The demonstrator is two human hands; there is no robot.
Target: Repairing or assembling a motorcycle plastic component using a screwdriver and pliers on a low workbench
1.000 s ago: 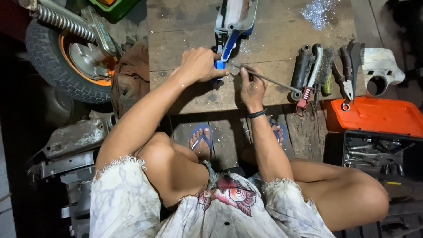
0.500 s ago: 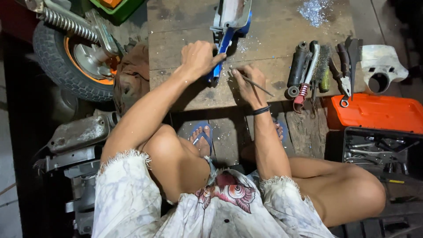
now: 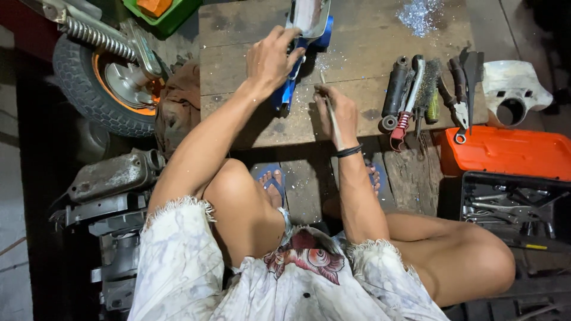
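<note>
Left hand (image 3: 270,59) fingers clamp the blue-and-silver part (image 3: 303,35) at the far edge of the wooden worktop (image 3: 238,77). Right hand (image 3: 336,116) fingers closed around a thin rod tool (image 3: 328,107). Keep the part pinned flat, short controlled strokes, tip angled away from the holding fingers.

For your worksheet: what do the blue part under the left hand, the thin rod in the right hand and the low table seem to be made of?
Blue part: probably painted metal, bare and silvery grey at the upper end, under the left hand.
Thin rod, held by the right hand: likely steel; slim, grey, dull shine.
Table: unfinished wooden planks, with visible grain, gaps and glittery filings.
</note>
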